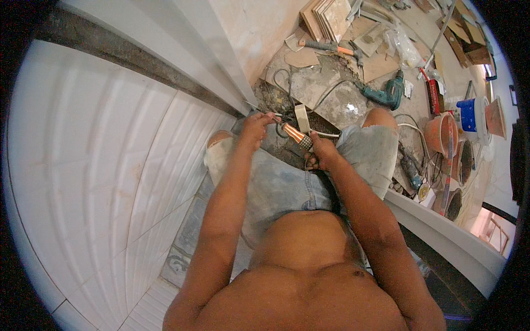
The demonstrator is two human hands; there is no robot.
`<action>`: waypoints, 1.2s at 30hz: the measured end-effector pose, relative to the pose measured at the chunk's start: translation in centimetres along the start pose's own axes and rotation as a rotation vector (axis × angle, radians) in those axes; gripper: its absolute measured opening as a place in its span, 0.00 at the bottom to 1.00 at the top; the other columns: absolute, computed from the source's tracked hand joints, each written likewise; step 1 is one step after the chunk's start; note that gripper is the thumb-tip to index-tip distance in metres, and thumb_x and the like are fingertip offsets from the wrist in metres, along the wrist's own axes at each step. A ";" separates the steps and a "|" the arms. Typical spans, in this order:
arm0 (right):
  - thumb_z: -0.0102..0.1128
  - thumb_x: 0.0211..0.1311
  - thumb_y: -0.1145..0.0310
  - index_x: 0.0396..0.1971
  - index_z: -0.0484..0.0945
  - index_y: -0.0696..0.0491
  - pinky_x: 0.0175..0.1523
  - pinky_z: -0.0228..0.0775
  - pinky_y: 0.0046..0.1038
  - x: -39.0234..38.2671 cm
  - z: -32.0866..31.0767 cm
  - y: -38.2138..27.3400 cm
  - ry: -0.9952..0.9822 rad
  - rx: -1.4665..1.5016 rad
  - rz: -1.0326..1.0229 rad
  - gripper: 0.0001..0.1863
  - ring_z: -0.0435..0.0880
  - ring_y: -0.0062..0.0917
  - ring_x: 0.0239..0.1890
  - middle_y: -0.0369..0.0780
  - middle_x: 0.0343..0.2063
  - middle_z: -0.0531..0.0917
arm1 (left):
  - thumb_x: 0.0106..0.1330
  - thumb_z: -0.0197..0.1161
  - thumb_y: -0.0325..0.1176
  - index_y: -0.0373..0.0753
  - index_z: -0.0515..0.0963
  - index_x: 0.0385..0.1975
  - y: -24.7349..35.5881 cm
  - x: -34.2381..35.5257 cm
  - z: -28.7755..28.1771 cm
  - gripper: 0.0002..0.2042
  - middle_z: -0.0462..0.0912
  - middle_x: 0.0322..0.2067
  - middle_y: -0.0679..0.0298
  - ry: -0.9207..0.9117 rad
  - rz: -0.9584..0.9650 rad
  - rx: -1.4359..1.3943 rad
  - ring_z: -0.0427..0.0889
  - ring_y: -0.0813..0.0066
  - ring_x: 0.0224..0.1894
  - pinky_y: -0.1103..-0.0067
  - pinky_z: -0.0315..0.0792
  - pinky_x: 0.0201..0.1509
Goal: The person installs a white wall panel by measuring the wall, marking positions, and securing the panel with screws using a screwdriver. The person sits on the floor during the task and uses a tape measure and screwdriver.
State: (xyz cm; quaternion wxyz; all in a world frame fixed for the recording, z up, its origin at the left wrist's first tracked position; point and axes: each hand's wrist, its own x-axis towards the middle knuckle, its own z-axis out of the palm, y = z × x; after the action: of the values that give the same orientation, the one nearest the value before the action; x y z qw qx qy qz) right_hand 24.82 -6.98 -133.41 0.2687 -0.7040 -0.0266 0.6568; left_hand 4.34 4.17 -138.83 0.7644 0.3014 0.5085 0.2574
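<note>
Tool (296, 134), orange with pale stripes and a dark knurled end, held slantwise over the broken floor (334, 91), between the knees. Right hand (326, 153): fingers curled, thumb closed on the knurled end. Left hand (255, 132): fingertips pressed together at the thin end; from where I stand, I cannot tell whether they pinch the shank or something slimmer. Good practice here, in my judgement: let the right hand guide and the left only steady, with its fingertips behind the point and the force directed away from them; the nearby wiring deserves care. Just beyond, a cream block (301, 118) with a white cable (328, 134). Farther out, a green drill (389, 92); toward the floor's far edge, a hammer (330, 48) and stacked tiles (330, 19) by the wall (259, 33). Toward the floor's right edge, an orange bucket (437, 135) and a blue-and-white bucket (468, 115); nearer, beside the pale sill (441, 234), a grinder (409, 167).
</note>
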 end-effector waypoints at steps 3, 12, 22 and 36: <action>0.48 0.72 0.49 0.40 0.75 0.56 0.21 0.68 0.33 -0.5 1.5 0.2 0.054 0.174 -0.180 0.22 0.75 0.28 0.20 0.41 0.23 0.77 | 0.66 0.65 0.45 0.37 0.81 0.33 0.2 -0.3 0.6 0.15 0.84 0.28 0.65 0.128 0.008 0.130 0.58 0.86 0.13 0.83 0.49 0.15; 0.50 0.71 0.48 0.44 0.76 0.53 0.21 0.66 0.30 0.2 0.2 -0.8 0.075 0.011 -0.042 0.21 0.73 0.26 0.18 0.38 0.22 0.76 | 0.68 0.63 0.41 0.37 0.79 0.37 1.0 -0.7 0.6 0.12 0.86 0.32 0.64 -0.043 -0.010 -0.085 0.59 0.88 0.12 0.85 0.51 0.13; 0.50 0.69 0.44 0.39 0.76 0.54 0.15 0.64 0.31 -0.4 -0.4 -0.4 -0.023 0.018 -0.138 0.25 0.71 0.24 0.13 0.38 0.18 0.75 | 0.68 0.62 0.40 0.37 0.79 0.35 0.6 -0.6 1.3 0.11 0.85 0.31 0.64 0.029 0.043 -0.042 0.56 0.88 0.12 0.85 0.51 0.13; 0.57 0.69 0.56 0.44 0.75 0.56 0.19 0.70 0.29 2.1 -0.5 0.6 0.108 -0.043 -0.263 0.17 0.76 0.24 0.20 0.41 0.28 0.80 | 0.71 0.59 0.41 0.36 0.80 0.35 0.5 -1.1 2.3 0.13 0.83 0.28 0.64 0.086 0.032 -0.051 0.61 0.86 0.13 0.84 0.55 0.12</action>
State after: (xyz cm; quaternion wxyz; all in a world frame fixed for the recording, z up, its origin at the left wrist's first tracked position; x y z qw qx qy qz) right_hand 25.41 -6.86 -135.62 0.3383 -0.7346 -0.1183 0.5762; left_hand 6.09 3.33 -137.09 0.7452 0.2786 0.5293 0.2949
